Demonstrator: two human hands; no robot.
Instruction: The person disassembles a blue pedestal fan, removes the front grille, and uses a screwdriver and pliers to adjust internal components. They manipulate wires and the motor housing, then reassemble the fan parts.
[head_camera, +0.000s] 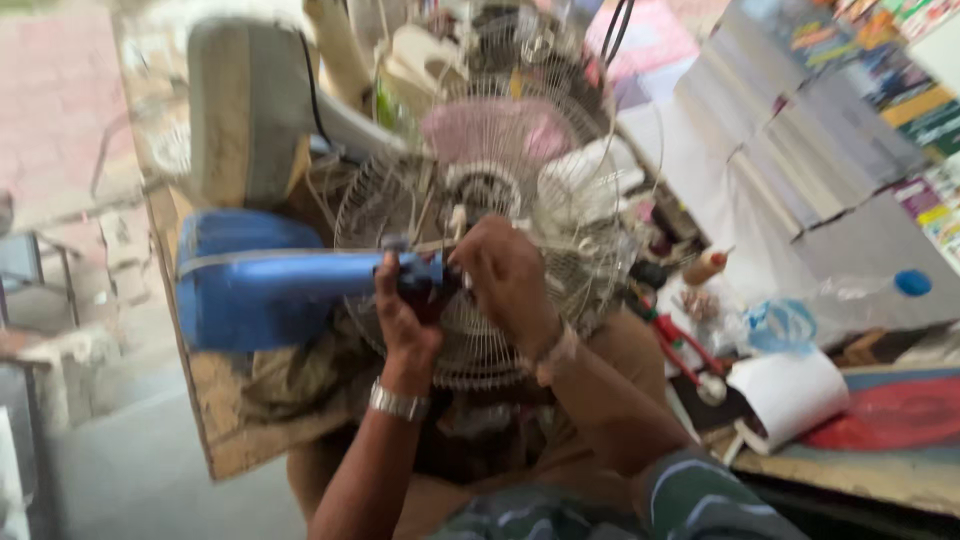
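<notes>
Your left hand (405, 310) is clenched around the blue neck (330, 272), whose long axis runs leftward, while your right hand (505, 275) pinches the hub of the fan grille (480, 360) directly beside it.

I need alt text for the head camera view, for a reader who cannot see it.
Two hands work at a blue fan's neck: the left hand grips the blue stand, the right hand touches the wire fan guard. Red-handled pliers lie on the cluttered workbench nearby.

Single head-worn view, looking steeply down, close over the cluttered workbench (230, 430)
</notes>
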